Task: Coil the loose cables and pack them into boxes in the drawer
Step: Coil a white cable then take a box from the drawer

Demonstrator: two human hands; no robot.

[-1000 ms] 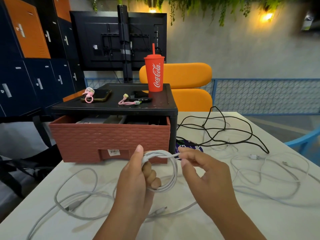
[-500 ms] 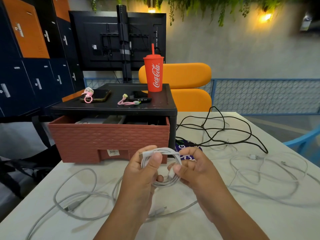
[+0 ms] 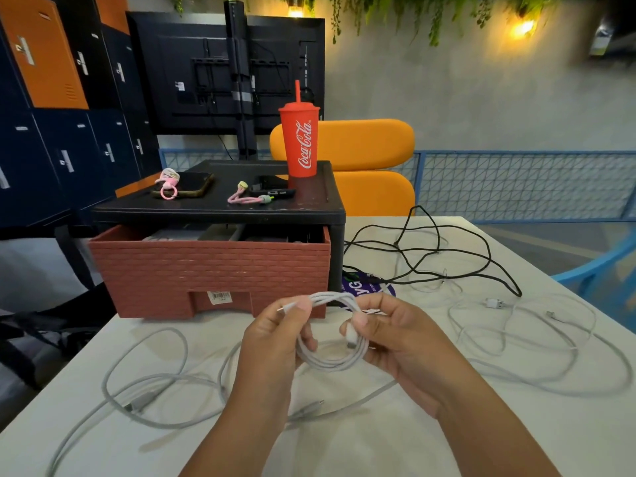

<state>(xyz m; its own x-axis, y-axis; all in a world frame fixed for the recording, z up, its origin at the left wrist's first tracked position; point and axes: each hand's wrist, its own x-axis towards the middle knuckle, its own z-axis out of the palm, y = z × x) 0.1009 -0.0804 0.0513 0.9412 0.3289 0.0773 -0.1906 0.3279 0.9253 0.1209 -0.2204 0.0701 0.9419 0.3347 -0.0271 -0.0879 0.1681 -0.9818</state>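
Both hands hold a coiled white cable (image 3: 332,361) above the white table (image 3: 378,438). My left hand (image 3: 275,342) pinches the coil's top with one plug end poking out past the thumb. My right hand (image 3: 389,332) grips the coil's right side, thumb on the other plug. Behind them a brick-patterned red drawer (image 3: 213,270) stands pulled out of a black unit (image 3: 223,208), with grey boxes (image 3: 206,233) partly visible inside. Loose grey cables (image 3: 151,383) lie at the left, white cables (image 3: 537,342) at the right, and a tangled black cable (image 3: 433,256) farther back.
A red Coca-Cola cup (image 3: 300,139), two phones and small pink cable ties sit on the black unit. A purple sticker (image 3: 361,287) lies beside the drawer. An orange chair (image 3: 361,166) and a blue railing stand behind the table; dark lockers line the left.
My right hand has come in from the stretched cable end to the coil. The last length is wound on, and both hands now grip the finished loop.
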